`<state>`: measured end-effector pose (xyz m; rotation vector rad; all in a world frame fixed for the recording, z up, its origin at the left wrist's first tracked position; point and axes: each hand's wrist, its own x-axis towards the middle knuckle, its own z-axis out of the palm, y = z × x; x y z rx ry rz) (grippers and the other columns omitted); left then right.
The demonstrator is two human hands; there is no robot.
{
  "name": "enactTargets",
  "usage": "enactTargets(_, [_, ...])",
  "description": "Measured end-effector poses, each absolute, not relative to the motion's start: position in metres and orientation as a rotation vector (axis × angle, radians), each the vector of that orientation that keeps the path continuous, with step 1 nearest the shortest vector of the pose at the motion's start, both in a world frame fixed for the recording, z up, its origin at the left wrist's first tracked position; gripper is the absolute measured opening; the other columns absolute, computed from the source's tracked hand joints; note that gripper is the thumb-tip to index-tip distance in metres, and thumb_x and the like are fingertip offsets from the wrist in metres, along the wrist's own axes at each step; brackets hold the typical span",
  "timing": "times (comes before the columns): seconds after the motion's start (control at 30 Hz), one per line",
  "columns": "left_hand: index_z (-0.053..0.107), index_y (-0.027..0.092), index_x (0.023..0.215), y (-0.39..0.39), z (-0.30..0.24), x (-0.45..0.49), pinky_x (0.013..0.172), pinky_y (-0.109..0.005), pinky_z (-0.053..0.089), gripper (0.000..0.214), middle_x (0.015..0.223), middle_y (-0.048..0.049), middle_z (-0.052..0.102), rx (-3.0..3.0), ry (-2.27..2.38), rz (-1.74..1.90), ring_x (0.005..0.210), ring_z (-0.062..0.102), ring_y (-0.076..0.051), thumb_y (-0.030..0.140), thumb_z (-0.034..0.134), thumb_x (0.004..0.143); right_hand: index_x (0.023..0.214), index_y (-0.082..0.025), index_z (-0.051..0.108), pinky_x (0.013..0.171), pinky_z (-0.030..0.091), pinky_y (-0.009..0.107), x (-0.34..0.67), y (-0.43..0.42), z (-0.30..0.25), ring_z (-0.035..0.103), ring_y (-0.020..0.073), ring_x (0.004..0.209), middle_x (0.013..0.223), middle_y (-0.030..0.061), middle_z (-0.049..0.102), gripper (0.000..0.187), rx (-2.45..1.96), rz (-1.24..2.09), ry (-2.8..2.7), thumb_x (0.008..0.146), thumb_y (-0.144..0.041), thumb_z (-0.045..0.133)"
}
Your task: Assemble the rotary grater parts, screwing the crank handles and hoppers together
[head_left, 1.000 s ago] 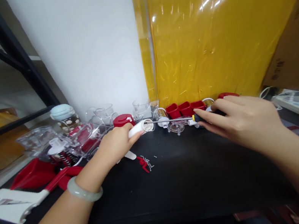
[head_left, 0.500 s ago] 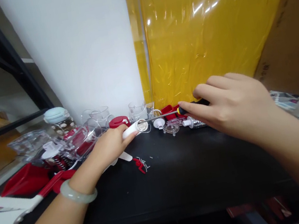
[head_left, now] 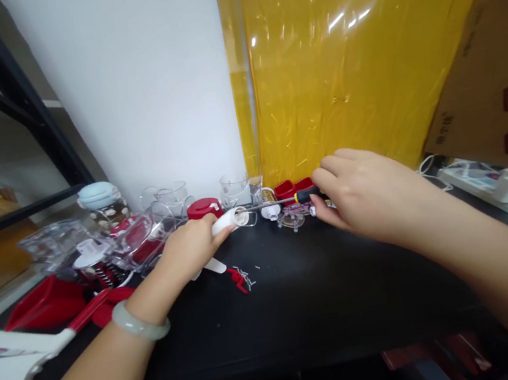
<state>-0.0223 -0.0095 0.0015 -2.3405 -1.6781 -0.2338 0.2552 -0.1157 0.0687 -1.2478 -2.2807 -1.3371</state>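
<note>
My left hand (head_left: 188, 249) is closed round a white plastic tube (head_left: 232, 219), holding it level above the black table (head_left: 303, 299) with its open end facing right. My right hand (head_left: 368, 196) grips a screwdriver (head_left: 306, 194) by its black and yellow handle. The thin metal shaft (head_left: 269, 204) runs left into the tube's open end. A pale green bangle (head_left: 139, 321) sits on my left wrist. A small heap of red bits and tiny screws (head_left: 242, 278) lies on the table just below the tube.
Clear plastic housings and cups (head_left: 142, 226), a red cap (head_left: 203, 209), red cups (head_left: 293, 187) and springs crowd the table's back edge. A red and white part (head_left: 26, 345) lies at left. A white power strip (head_left: 499, 186) with cables sits at right, before yellow film (head_left: 348, 55).
My right hand has dropped lower and shifted left with the screwdriver, its shaft still in the tube's mouth. The left hand has hardly moved.
</note>
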Motion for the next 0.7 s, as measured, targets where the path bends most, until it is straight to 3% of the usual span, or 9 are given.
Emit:
enactTargets(0.3, [0.062,0.017,0.110,-0.007,-0.003,-0.024,0.063,-0.038,0.047,0.058,0.089,-0.0157,0.073,-2.284,-1.686,-0.233,0.082,0.071,-0.036,0.064,0.031,0.094,0.086,-0.016,0.060,0.059,0.030,0.032,0.266,-0.104,0.047,0.049,0.0224,0.077,0.084,0.0090,0.061,0.023,-1.338,-1.370,-2.231,0.098,-0.032,0.049])
enactTargets(0.47, [0.059,0.015,0.120,-0.006,-0.003,-0.026,0.068,-0.039,0.049,0.058,0.093,-0.0178,0.073,-2.233,-1.722,-0.238,0.086,0.071,-0.036,0.061,0.032,0.095,0.089,-0.015,0.061,0.055,0.026,0.032,0.273,-0.092,0.030,0.049,0.0203,0.074,0.086,0.0084,0.060,0.027,-1.372,-1.361,-2.214,0.100,-0.035,0.045])
enactTargets(0.7, [0.061,0.016,0.115,-0.007,0.001,-0.027,0.067,-0.038,0.048,0.058,0.089,-0.0174,0.073,-2.195,-1.742,-0.188,0.085,0.071,-0.034,0.061,0.031,0.095,0.093,-0.013,0.067,0.063,0.031,0.034,0.282,-0.080,0.009,0.048,0.0203,0.072,0.085,0.0092,0.064,0.025,-1.140,-1.556,-2.164,0.099,-0.023,0.045])
